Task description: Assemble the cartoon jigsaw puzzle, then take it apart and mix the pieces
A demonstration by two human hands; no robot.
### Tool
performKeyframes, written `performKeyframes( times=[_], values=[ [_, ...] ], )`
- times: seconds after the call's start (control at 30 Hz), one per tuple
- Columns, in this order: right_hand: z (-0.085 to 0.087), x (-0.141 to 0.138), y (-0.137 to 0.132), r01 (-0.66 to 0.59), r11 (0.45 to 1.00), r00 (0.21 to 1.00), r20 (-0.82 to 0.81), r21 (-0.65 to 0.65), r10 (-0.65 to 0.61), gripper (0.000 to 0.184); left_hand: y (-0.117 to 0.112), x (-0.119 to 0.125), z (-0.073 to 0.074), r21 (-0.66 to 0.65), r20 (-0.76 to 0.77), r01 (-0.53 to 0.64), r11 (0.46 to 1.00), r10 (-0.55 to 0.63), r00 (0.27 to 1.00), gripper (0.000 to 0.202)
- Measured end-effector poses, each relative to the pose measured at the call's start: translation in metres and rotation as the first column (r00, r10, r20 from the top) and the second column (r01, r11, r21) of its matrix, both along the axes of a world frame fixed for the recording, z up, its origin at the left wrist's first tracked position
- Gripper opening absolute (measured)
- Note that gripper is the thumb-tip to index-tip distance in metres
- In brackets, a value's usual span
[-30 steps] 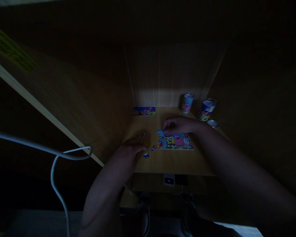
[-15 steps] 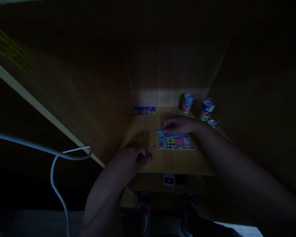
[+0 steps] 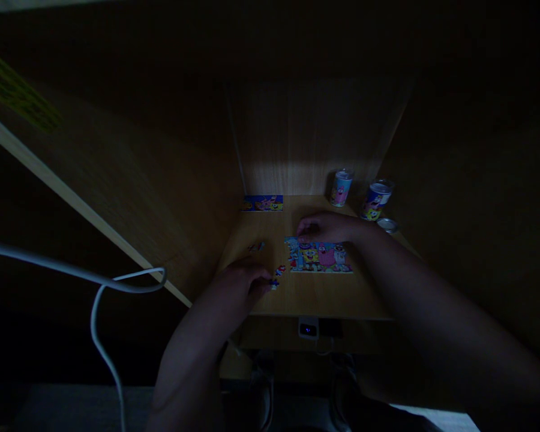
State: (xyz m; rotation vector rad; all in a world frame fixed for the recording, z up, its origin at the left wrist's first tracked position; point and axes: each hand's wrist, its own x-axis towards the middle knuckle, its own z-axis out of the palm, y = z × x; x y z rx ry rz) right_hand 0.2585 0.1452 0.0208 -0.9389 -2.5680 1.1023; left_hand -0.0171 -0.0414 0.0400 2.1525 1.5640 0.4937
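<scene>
On the wooden surface lies a partly joined jigsaw puzzle (image 3: pixel 326 258) with bright cartoon characters. The curled fingers of my right hand (image 3: pixel 326 228) rest on its upper left edge, thumb and fingertips close together. To the puzzle's left, my left hand (image 3: pixel 247 282) is closed, its thumb and finger pinching a small puzzle piece (image 3: pixel 274 284) that sticks out past the tips. Just above that is a loose red and white puzzle piece (image 3: pixel 281 270). Farther up and left lie more loose puzzle pieces (image 3: pixel 256 246), too dim to tell apart.
A cartoon-printed strip (image 3: pixel 263 203) lies at the back left. Two printed cans, a slim one (image 3: pixel 341 189) and a wider one (image 3: pixel 376 201), stand at the back right beside a round lid (image 3: pixel 387 225). Wooden walls enclose the dim space. A white cable (image 3: pixel 103 336) hangs at left.
My left hand has shifted slightly right and up, and more of the puzzle piece shows at its fingertips. My right hand stays at the puzzle's upper edge.
</scene>
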Motion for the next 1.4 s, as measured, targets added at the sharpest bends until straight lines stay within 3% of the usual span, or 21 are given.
performKeyframes(
  times=[0.23, 0.37, 0.5, 0.63, 0.7, 0.77, 0.9, 0.97, 1.4],
  values=[
    [0.0, 0.0, 0.0, 0.003, 1.0, 1.0, 0.001, 0.009, -0.003, 0.042, 0.0, 0.002, -0.002, 0.028, 0.024, 0.054, 0.998, -0.055, 0.998, 0.015],
    [-0.003, 0.0, 0.002, 0.007, 1.0, 1.0, -0.007, 0.001, -0.007, 0.04, 0.005, 0.006, -0.007, 0.187, 0.03, 0.097, 0.977, -0.105, 0.994, 0.017],
    [-0.003, 0.0, 0.002, -0.003, 1.0, 1.0, -0.008, -0.013, 0.003, 0.039, 0.015, 0.004, -0.023, 0.305, -0.037, 0.169, 0.937, -0.166, 0.985, 0.036],
    [-0.001, 0.0, 0.001, 0.0, 1.0, 1.0, -0.003, -0.007, 0.0, 0.038, 0.02, -0.002, -0.029, 0.293, -0.147, 0.076, 0.953, -0.034, 0.989, 0.049],
    [-0.002, 0.0, 0.001, 0.003, 1.0, 1.0, -0.004, -0.007, -0.003, 0.039, 0.019, -0.003, -0.024, 0.294, -0.137, 0.011, 0.956, 0.031, 0.99, 0.042],
    [-0.003, 0.001, 0.002, 0.0, 1.0, 1.0, -0.012, -0.01, 0.0, 0.04, 0.015, -0.003, -0.017, 0.289, -0.067, -0.003, 0.957, 0.023, 0.998, 0.029],
    [-0.005, 0.001, 0.003, -0.01, 1.0, 1.0, -0.014, -0.021, 0.01, 0.042, 0.007, 0.0, -0.01, 0.187, 0.041, 0.123, 0.975, -0.133, 0.99, 0.015],
    [-0.004, 0.001, 0.003, -0.014, 1.0, 1.0, -0.009, -0.015, 0.014, 0.043, 0.005, 0.002, -0.011, 0.156, 0.046, 0.145, 0.977, -0.154, 0.987, 0.014],
    [-0.003, 0.001, 0.002, -0.006, 1.0, 1.0, -0.014, -0.004, 0.006, 0.036, 0.019, 0.019, -0.02, 0.144, 0.112, -0.046, 0.989, 0.03, 0.993, 0.003]
  ],
)
